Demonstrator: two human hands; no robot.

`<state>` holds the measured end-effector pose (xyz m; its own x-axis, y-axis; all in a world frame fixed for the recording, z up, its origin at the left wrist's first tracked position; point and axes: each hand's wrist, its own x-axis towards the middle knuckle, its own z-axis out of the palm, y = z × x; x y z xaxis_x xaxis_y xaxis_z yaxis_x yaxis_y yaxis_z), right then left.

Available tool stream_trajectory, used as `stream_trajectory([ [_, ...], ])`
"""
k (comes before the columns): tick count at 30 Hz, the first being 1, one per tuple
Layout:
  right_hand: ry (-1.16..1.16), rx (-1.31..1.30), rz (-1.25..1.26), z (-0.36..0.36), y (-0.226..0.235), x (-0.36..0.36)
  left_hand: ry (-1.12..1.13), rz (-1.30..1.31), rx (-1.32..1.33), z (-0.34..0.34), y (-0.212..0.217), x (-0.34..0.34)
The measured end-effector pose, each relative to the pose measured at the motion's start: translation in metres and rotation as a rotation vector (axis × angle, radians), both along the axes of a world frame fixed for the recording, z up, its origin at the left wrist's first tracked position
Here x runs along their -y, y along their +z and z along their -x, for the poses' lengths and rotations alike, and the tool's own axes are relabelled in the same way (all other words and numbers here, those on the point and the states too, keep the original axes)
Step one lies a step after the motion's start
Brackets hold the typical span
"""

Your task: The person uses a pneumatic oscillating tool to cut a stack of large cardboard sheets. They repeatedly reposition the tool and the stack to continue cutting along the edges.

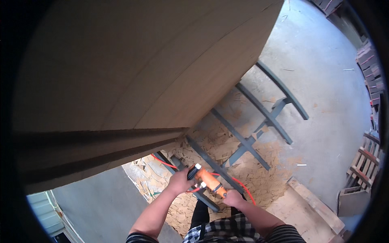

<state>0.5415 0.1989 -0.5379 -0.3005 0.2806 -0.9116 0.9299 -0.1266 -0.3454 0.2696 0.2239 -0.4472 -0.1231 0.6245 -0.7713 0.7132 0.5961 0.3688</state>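
- I found the tool (pixel 209 180) at the lower centre of the frame, held up between both hands, over the scraps (pixel 259 184) on the floor.
- I recorded the left hand (pixel 180 183) curled around the tool's black part at its upper-left end; the hand was closed, though some fingers were hidden from me.
- I recorded the right hand (pixel 233 198) wrapped around the lower-right end, also closed.
- I judged the step in hand to be handling or readying the tool; I saw no working contact with the brown block (pixel 133 73) at upper left or the bars (pixel 259 107) near centre.
- In my judgement, the next move called for a firm grip at both ends and for keeping the red hose (pixel 163 162) off the bars, where it could snag.
- I noted an orange body, tilted down to the right, with a dark band near the right hand and pale fittings at the other end. The surface was slightly blurred; I could not assess wear.
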Motion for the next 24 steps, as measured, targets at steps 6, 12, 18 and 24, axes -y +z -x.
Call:
stream_trajectory([
  [6,0.266,-0.142,0.029,-0.064,0.126,-0.029,0.251,0.002,0.139,-0.046,0.129,0.038],
  [12,0.208,-0.08,0.078,-0.12,0.223,-0.024,0.201,-0.083,0.135,-0.107,0.223,0.065],
  [18,0.242,-0.057,0.029,-0.184,0.264,-0.014,0.2,-0.101,0.232,-0.172,0.237,0.08],
  [24,0.063,0.062,0.07,-0.243,0.244,0.046,0.038,-0.096,0.301,-0.23,0.194,0.098],
])
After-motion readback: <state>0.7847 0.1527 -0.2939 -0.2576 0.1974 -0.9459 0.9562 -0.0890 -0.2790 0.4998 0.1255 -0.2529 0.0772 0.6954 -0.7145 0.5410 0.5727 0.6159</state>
